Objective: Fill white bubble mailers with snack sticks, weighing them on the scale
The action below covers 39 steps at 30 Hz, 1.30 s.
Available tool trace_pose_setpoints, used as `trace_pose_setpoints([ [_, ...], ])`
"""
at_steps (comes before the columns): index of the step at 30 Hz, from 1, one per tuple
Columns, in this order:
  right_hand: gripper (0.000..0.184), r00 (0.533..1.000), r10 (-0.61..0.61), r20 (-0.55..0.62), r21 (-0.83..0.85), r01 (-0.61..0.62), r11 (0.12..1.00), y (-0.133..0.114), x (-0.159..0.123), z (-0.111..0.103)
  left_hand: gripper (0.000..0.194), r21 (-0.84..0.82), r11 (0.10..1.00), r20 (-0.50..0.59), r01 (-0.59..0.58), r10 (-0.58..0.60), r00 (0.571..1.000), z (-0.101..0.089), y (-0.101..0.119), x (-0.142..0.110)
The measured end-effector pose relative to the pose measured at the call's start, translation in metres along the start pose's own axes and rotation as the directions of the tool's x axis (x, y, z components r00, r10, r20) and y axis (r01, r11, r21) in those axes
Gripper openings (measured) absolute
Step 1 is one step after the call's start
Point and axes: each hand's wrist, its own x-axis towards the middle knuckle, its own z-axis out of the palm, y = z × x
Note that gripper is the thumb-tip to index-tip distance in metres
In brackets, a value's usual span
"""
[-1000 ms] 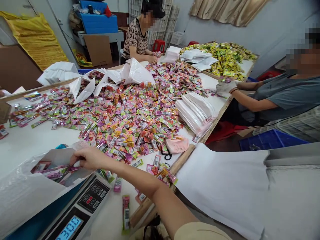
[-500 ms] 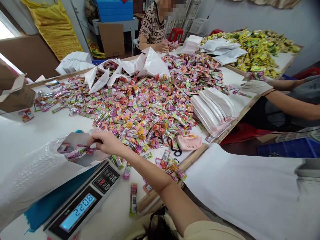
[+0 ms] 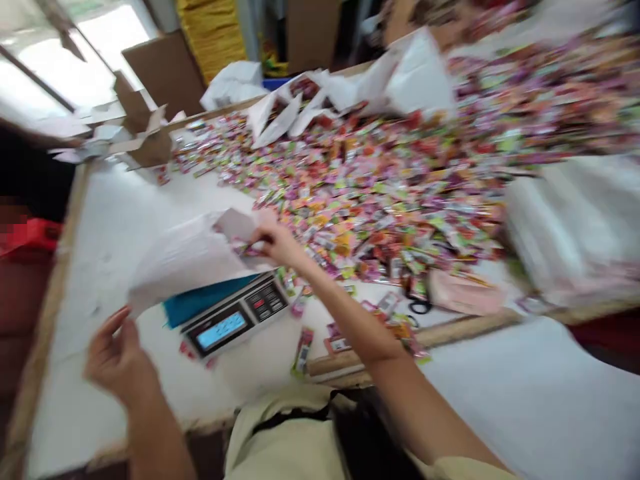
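A white plastic bag (image 3: 185, 260) lies slanted on the scale, its mouth toward the packet pile and small packets showing inside. At that mouth my right hand (image 3: 277, 243) is closed on the bag's rim. My left hand (image 3: 123, 360) has its thumb and fingertips pinched at the bag's closed lower corner. Under the bag are a teal cloth (image 3: 200, 303) and the digital scale (image 3: 267, 300), whose lit display is too blurred to read surely. A large heap of small colourful snack packets (image 3: 350, 193) spreads beyond my right hand.
Opened white bags (image 3: 420, 77) stand behind the heap. Stacked white bags (image 3: 575, 227) lie at right, near black-handled scissors (image 3: 419, 305) and a pink packet (image 3: 465, 292). An open cardboard box (image 3: 150, 143) stands at the far left. A wooden strip (image 3: 470, 327) edges the table.
The view has swung left and is blurred. My left hand has come into view at the bag's lower corner. My right hand stays at the bag's mouth.
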Motion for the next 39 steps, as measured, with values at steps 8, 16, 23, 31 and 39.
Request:
trace_pose_setpoints([
  [8,0.012,0.985,-0.004,-0.172,0.120,0.025,0.993,0.005,-0.026,-0.039,0.018,0.045,0.996,-0.158,-0.078,0.084,0.984,-0.039,-0.022,-0.005],
  [16,0.011,0.912,0.133,-0.389,0.190,-0.062,0.980,-0.021,-0.059,-0.083,0.017,0.039,0.997,-0.153,-0.071,0.076,0.985,-0.044,-0.019,-0.010],
  [23,0.019,0.873,0.122,-0.473,0.150,-0.057,0.987,-0.018,-0.074,-0.089,0.016,-0.040,0.994,-0.140,-0.099,0.092,0.986,-0.039,-0.021,-0.009],
  [31,0.012,0.882,0.084,-0.464,0.171,-0.003,0.985,-0.007,-0.069,-0.091,0.014,-0.099,0.987,-0.126,-0.130,0.117,0.985,-0.033,-0.019,-0.008],
  [39,0.010,0.996,0.001,-0.089,0.225,0.019,0.974,-0.003,-0.006,0.002,0.015,-0.097,0.984,-0.073,-0.151,0.144,0.987,-0.018,-0.004,-0.007],
])
